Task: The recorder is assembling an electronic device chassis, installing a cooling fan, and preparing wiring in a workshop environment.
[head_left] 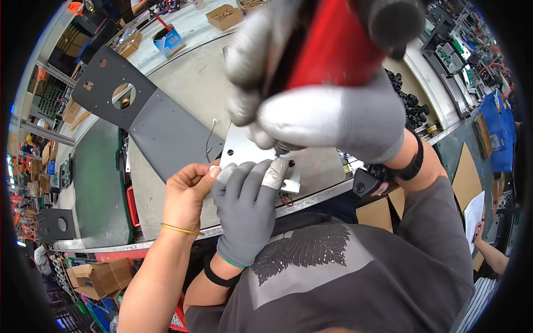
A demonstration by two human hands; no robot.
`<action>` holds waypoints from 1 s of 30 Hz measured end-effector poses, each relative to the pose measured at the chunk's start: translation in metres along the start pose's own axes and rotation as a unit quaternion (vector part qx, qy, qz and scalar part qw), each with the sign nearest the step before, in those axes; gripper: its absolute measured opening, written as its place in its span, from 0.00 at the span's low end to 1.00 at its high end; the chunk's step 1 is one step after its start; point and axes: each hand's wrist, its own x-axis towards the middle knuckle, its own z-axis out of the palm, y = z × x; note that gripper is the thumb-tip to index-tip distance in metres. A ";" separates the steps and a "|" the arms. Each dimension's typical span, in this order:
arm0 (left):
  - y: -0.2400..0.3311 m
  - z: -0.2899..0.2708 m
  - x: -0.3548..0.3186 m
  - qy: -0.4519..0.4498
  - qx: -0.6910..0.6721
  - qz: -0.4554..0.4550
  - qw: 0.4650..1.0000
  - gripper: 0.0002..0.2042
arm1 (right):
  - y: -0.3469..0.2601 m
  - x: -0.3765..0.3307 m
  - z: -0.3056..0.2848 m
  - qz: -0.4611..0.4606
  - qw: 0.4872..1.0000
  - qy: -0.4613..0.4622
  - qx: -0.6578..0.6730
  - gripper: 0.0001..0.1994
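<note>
My right hand (333, 116), in a grey and white glove, grips a red power screwdriver (333, 47), blurred and close to the camera. Its tip points down at a white metal plate (244, 145) with dark round holes. My left hand (247, 205), gloved in grey, lies over the plate's near side with its fingers bent onto it. The whitish index fingertip is beside the screwdriver tip; the left thumb is hidden, and whether a screw sits there I cannot make out. A co-worker's bare hand (189, 191) with a gold bracelet pinches at the plate's left end.
A large bent dark grey metal panel (166, 125) lies left on the workbench (150, 208). Behind stand a blue box (169, 41) and a carton of small parts (225, 18). Black parts (411, 105) are heaped at right. Another person's hand (478, 233) holds paper at far right.
</note>
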 end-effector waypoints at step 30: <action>0.001 0.006 -0.001 -0.014 -0.015 -0.003 1.000 0.16 | 0.048 -0.013 0.010 -0.286 0.903 0.267 -0.177 0.16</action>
